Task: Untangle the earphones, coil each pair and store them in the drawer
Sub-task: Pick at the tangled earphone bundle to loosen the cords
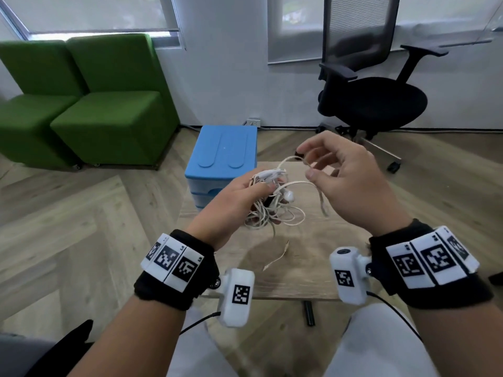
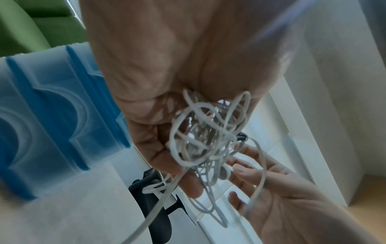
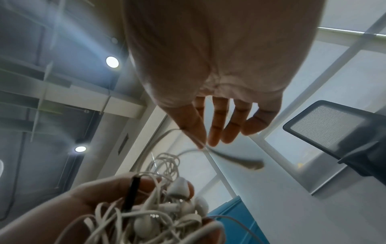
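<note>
1. Wood-look plank floor (image 1: 68, 219), herringbone pattern, light brown.
2. White wall (image 1: 226, 77) at back; windows (image 1: 89, 12) above w/ pale roller blinds, daylight coming thru.
3. Two green upholstered chairs (image 1: 89, 110) side by side, far left, against wall.
4. Black office chair (image 1: 373, 93), mesh back, armrests, on castors, far right near wall.
5. Wall socket (image 1: 253, 122) low on wall, cable along skirting.
6. Small wooden table (image 1: 313, 240) in foreground.
7. Round ceiling lights (image 3: 112, 61) lit, seen from right wrist view.
</note>
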{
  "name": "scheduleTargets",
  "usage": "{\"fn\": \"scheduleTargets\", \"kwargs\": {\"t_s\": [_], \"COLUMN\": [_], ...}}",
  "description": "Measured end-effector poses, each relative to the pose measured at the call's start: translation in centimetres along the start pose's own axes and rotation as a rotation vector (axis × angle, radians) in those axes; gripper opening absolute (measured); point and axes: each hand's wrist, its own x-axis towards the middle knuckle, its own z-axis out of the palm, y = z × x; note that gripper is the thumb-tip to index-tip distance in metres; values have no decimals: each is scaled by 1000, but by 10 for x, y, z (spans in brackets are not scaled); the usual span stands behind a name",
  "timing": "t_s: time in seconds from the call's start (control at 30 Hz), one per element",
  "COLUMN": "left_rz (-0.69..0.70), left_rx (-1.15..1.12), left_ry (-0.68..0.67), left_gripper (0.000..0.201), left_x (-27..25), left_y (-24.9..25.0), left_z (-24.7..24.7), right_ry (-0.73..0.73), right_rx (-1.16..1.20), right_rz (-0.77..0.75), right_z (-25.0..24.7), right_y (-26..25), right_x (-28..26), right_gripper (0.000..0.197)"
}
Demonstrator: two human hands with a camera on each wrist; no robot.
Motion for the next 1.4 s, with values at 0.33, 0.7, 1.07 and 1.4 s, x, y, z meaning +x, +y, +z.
{"fn": "scheduleTargets", "kwargs": {"t_s": [0.33,0.7,1.07,1.4], "left_rz": [47,2,39,8], "left_rx": [-55,-189,-186,-176], "left_ry": [-12,-14,-36,25], "left_gripper": [28,41,49,35], "left_x": [3,0,-3,0], "left_y": [0,0,-2,3], "left_z": [5,2,-1,3], "right_ry": [-255,-264,154,220], "right_rx": [-12,76,154,484], "right_rz": [-241,-171,-26,98], "right_z": [-1,0,4,4], "right_y": [-14,-11,-3,-3], "right_x": [-12,-13,-9,-5], "right_gripper": [12,25,28,30]}}
